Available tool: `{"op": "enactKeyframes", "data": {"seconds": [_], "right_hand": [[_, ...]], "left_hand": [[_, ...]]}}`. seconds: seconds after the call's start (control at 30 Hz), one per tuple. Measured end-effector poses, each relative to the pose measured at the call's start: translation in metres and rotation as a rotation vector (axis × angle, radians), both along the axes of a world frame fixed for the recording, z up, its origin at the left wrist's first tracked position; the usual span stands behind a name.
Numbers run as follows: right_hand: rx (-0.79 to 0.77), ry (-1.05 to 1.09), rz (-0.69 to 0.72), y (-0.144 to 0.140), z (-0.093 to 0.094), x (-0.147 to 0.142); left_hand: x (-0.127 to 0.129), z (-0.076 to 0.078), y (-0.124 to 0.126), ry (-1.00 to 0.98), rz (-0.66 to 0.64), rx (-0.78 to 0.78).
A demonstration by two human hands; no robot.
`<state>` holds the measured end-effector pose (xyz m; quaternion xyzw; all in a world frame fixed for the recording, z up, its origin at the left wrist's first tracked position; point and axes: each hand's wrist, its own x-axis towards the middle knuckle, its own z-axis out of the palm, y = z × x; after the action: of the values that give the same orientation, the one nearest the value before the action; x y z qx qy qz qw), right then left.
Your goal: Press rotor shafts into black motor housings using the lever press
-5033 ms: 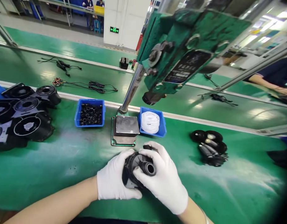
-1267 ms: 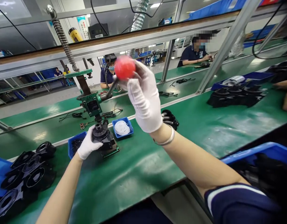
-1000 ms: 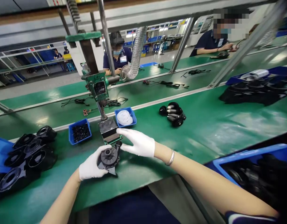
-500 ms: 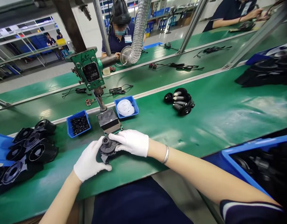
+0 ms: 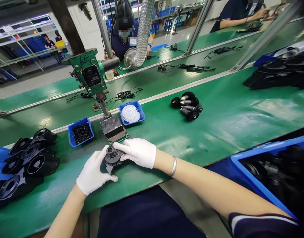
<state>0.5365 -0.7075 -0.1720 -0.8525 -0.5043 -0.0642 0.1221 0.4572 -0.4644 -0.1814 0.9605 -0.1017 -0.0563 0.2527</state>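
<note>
A black plastic pump housing (image 5: 112,158) with a round port on top sits just above the green belt (image 5: 216,125), held between both gloved hands. My left hand (image 5: 93,172) cups its left and near side. My right hand (image 5: 139,152) grips its right side, fingers laid over the top. Right behind the housing stands the green hand press (image 5: 88,71) with its flat grey base block (image 5: 113,127).
A blue bin of black rings (image 5: 81,134) and a blue bin of white rings (image 5: 131,113) flank the press base. Stacked black housings (image 5: 25,162) lie at left, black rotors (image 5: 187,105) at right, a blue crate (image 5: 273,178) at near right. Other people work across the line.
My right hand let go of the red press knob and came down onto the housing. My left hand drew the housing off the press base toward me. Since half a second ago, little has moved.
</note>
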Motion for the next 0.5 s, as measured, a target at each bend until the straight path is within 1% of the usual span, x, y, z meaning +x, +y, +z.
{"op": "enactKeyframes", "data": {"seconds": [0.2,0.37,0.43,0.5], "right_hand": [[-0.001,0.015,-0.015,0.001,0.000,-0.003],[0.004,0.106,-0.036,0.001,0.004,0.000],[0.090,0.213,-0.066,-0.001,0.001,-0.002],[0.294,0.379,-0.170,-0.001,-0.010,-0.010]], "left_hand": [[-0.001,0.002,-0.004,-0.009,0.019,-0.017],[0.001,0.004,-0.003,0.009,0.012,-0.043],[0.001,0.002,-0.003,0.003,0.040,-0.073],[-0.003,-0.003,-0.007,-0.023,0.114,-0.167]]}}
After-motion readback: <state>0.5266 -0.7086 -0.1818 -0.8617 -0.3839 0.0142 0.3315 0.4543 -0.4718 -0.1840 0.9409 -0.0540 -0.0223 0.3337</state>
